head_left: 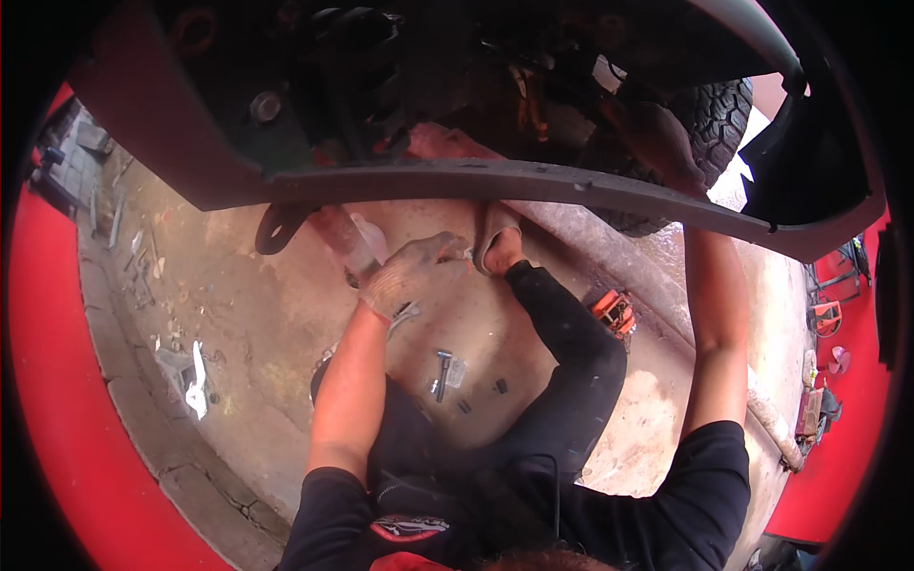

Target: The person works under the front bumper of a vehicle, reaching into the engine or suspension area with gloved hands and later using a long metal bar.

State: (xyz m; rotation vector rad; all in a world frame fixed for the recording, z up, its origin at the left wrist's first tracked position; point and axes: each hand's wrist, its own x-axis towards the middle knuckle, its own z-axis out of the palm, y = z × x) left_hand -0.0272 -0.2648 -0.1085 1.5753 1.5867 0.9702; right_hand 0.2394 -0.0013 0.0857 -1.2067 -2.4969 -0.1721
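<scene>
My left hand (411, 273), in a dirty pale glove, is raised over the floor below a dark vehicle bumper (476, 178). Its fingers are curled together, with something small and pale at the tips that I cannot make out. My right arm reaches up past the bumper's lower edge, and my right hand (657, 143) is in shadow behind it, near a knobbly tyre (722, 119). What those fingers do is hidden. On the floor between my legs lie a ratchet wrench (442, 375) and two small dark sockets, one a black socket (501, 385).
My foot in a slipper (490, 238) rests under the bumper. An orange tool or part (614, 312) lies beside my right knee. At the left, a white object (196, 383) lies near a stone kerb (143, 419). Tools sit on red flooring (862, 381) at the right.
</scene>
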